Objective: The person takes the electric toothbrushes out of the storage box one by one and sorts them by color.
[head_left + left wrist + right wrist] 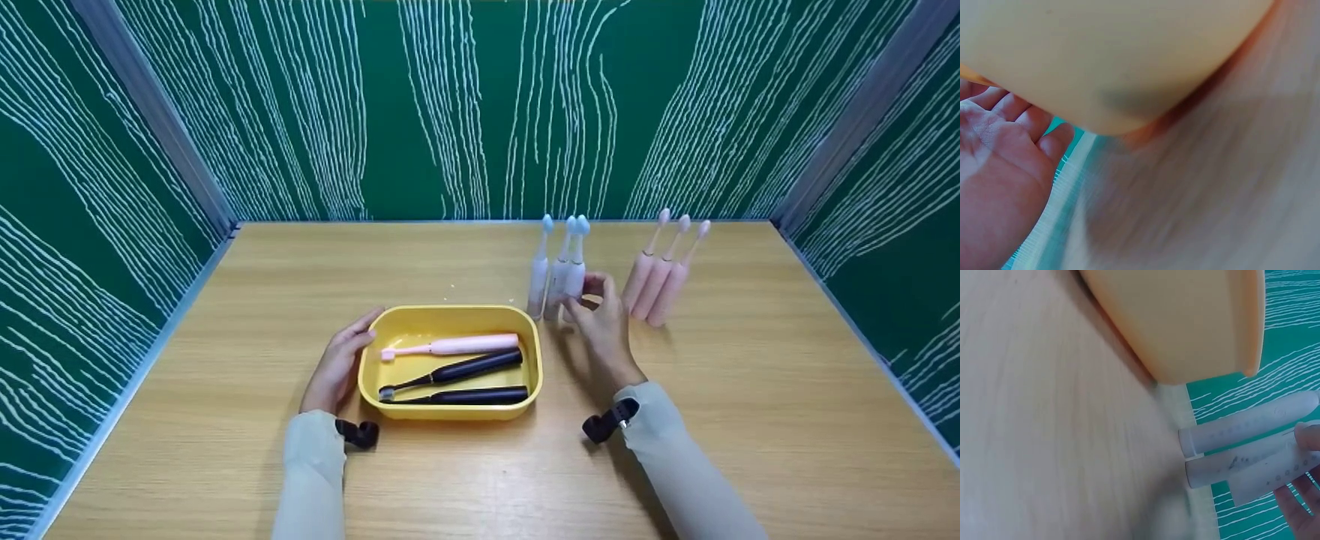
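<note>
A yellow plastic bin [450, 412] holds a pink electric toothbrush [474, 344] and two black electric toothbrushes [480, 367]. My left hand [341, 364] rests its fingers against the bin's left side, outside the rim; in the left wrist view these fingers [1022, 115] lie loosely along the wall. My right hand [604, 330] pinches a white electric toothbrush [1269, 475] with a blue head, between thumb and fingers. In the right wrist view its base tilts away from the two white electric toothbrushes [1247, 424] standing beside it.
Three pink electric toothbrushes [660, 285] stand in a leaning row right of my right hand. The wooden table [480, 487] is bounded by green panels [510, 112] with white wavy lines at the back and both sides.
</note>
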The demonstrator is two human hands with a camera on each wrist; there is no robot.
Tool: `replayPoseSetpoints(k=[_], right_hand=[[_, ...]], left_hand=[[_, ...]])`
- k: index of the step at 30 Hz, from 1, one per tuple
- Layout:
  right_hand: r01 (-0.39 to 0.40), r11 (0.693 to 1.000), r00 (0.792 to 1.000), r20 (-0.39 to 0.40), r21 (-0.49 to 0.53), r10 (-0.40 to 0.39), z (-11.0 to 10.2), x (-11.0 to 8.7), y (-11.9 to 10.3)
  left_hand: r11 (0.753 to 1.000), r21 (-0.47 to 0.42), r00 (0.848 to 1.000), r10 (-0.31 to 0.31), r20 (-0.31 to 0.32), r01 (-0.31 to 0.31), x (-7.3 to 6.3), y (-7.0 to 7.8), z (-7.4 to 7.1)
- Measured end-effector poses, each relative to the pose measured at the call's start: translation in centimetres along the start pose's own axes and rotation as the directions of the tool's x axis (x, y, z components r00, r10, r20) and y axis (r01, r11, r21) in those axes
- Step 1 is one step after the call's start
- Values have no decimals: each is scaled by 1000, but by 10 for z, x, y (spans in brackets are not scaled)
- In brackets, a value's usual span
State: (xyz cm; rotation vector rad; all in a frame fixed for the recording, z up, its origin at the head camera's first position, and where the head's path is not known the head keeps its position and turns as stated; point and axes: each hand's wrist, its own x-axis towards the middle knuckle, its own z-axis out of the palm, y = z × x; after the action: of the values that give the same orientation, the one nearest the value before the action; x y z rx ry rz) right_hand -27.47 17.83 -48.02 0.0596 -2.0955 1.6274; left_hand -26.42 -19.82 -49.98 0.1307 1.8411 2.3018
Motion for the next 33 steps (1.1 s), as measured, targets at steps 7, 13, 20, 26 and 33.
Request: replayPoseSetpoints(k=[7,13,20,26,33], right_hand=[[4,1000,999,-39,-3,-4,-1,5,10],[-21,1000,998,-53,-12,21,0,8,13],[-35,999,998,-46,-33,33,1,12,15],[-44,998,998,-40,-40,42,2,13,17],[-49,998,998,-31,-32,48,3,13,21]], left_hand=[[1000,4,1000,21,21,-21,0,0,-1],[1000,-3,1000,7,10,-7,1,-1,-1],[1000,-6,1000,15,9,-15,1,-1,0],[1000,-10,1000,17,8,-17,0,0,0],[1000,-19,1000,23,16,-23,1,-1,-1]])
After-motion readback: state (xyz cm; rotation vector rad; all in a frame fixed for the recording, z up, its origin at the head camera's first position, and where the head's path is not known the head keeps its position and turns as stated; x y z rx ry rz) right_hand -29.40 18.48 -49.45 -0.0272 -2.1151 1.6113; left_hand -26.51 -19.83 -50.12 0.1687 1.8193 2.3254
